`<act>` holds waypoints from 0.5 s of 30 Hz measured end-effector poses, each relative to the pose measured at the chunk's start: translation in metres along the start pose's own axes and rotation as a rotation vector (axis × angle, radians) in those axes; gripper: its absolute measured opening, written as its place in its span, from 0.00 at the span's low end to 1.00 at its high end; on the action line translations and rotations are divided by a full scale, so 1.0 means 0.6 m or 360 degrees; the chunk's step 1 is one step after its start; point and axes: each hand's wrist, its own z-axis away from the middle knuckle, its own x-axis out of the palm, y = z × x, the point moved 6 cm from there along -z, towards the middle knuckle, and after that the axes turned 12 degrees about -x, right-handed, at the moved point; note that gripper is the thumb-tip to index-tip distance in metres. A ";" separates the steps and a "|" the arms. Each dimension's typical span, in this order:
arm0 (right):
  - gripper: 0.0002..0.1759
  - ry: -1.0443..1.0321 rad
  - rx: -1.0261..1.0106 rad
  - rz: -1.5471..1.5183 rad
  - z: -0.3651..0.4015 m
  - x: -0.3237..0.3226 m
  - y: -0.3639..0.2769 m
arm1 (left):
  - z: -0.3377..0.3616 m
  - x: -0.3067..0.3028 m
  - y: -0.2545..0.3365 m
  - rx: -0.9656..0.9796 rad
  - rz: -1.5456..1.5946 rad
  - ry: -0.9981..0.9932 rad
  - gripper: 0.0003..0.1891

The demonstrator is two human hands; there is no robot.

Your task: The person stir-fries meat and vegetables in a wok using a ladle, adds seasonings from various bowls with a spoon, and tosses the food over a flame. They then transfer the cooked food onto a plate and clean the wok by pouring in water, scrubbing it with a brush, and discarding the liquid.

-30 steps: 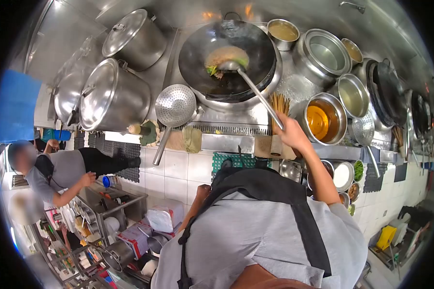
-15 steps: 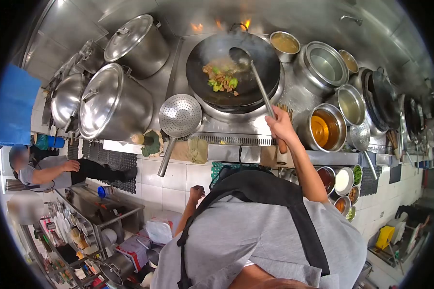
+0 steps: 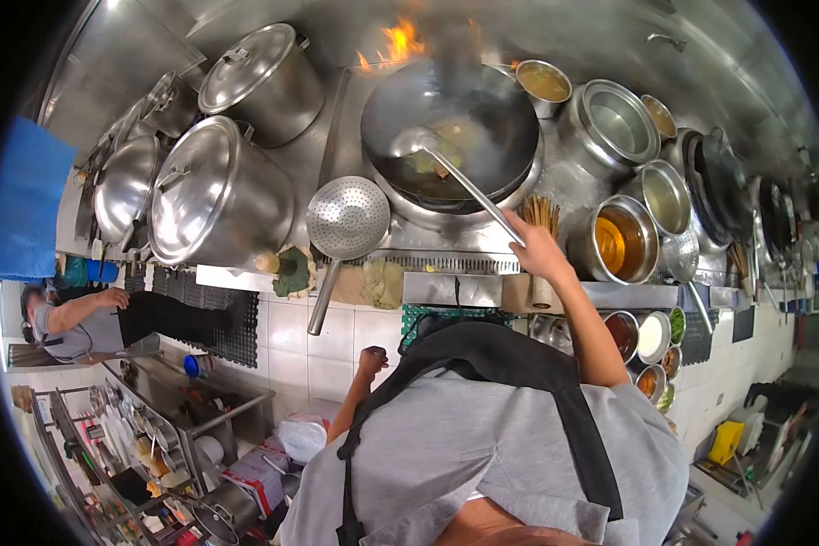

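My right hand (image 3: 537, 246) is wrapped round the handle of a long metal ladle (image 3: 473, 189). The ladle's bowl is inside a large black wok (image 3: 510, 136), over some green and brown food (image 3: 441, 162) blurred by steam. My left hand (image 3: 373, 359) hangs low beside my body, fingers curled, away from the stove; whether it holds anything is hidden. Left of the wok, a perforated strainer (image 3: 348, 217) lies with its handle toward me. A bundle of thin sticks (image 3: 541, 214) stands just beyond my right hand.
Large lidded pots (image 3: 211, 196) stand at the left. Flames (image 3: 399, 42) rise behind the wok. On the right are a pot of orange liquid (image 3: 623, 241), other metal pots and several small ingredient bowls (image 3: 652, 337). Another person (image 3: 82, 318) is at the far left.
The ladle's bowl has moved left and toward me over the food. My right hand has shifted slightly right. Steam covers more of the food, and the flames are bigger.
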 end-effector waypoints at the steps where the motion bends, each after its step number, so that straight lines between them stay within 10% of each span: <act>1: 0.41 -0.0264 0.0333 0.0116 0.024 -0.032 -0.023 | -0.004 0.001 -0.006 0.0011 0.0028 0.0003 0.11; 15: 0.35 0.0144 0.0494 -0.0535 0.135 -0.025 0.004 | 0.037 0.020 0.049 0.0033 -0.0290 -0.0281 0.10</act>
